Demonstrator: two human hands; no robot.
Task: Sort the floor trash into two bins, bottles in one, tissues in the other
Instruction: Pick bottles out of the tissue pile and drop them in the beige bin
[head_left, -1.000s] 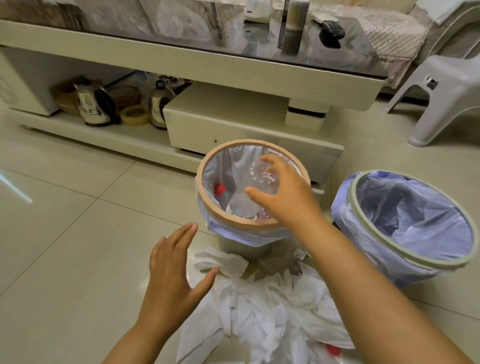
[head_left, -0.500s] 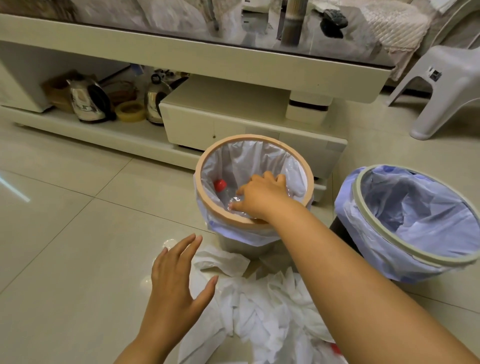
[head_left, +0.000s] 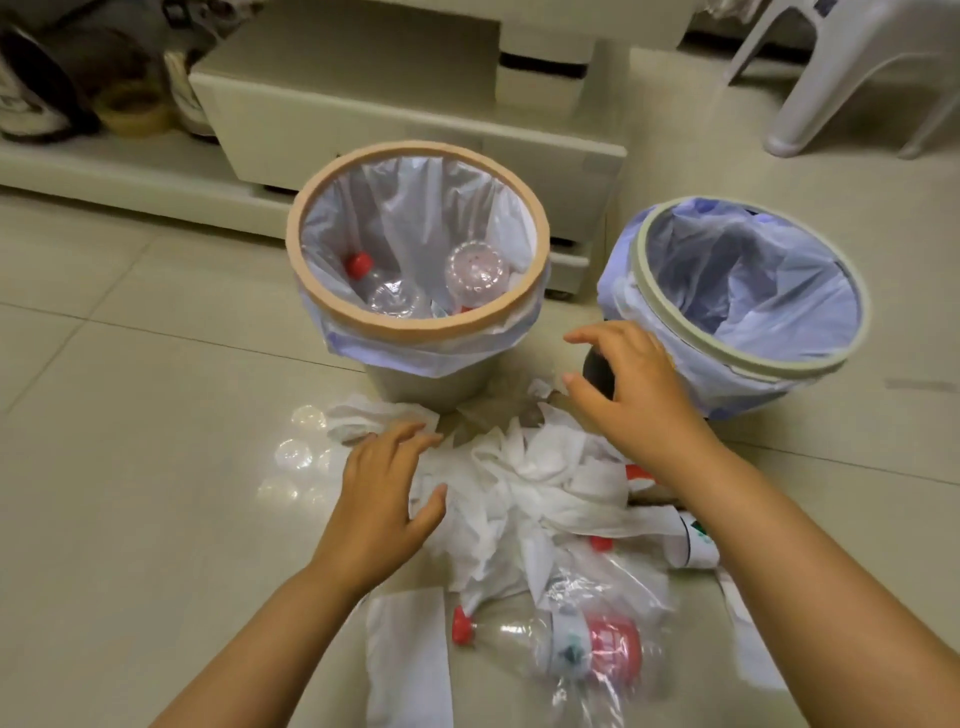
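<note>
Closest to the viewer, a crushed clear bottle (head_left: 550, 642) lies on the tiled floor. Its long axis runs side to side, with the red cap (head_left: 464, 626) pointing to the person's left. It sits behind both hands, nearer the body than either.

Just beyond it is a heap of white tissues (head_left: 524, 478). More bottles poke out from under the heap's right side (only a red cap and a bit of label show).

The left hand (head_left: 382, 499) hovers palm down at the heap's left edge, fingers spread and relaxed, holding nothing. Whether the fingertips touch the paper cannot be told. The right hand (head_left: 631, 397) hangs further out, past the heap's far right edge, between the two bins. Its fingers are loosely curled and it seems to hold nothing.

The tissues lie right under and beside the left hand, so that hand looks best placed to gather them. They would then have to cross to the blue-lined bin (head_left: 748, 364) on the right.

The tan-rimmed bin (head_left: 415, 332), straight ahead, already holds bottles (head_left: 475, 270).

Beyond the bins stand a low cream cabinet (head_left: 415, 114) and a white stool (head_left: 831, 67).
</note>
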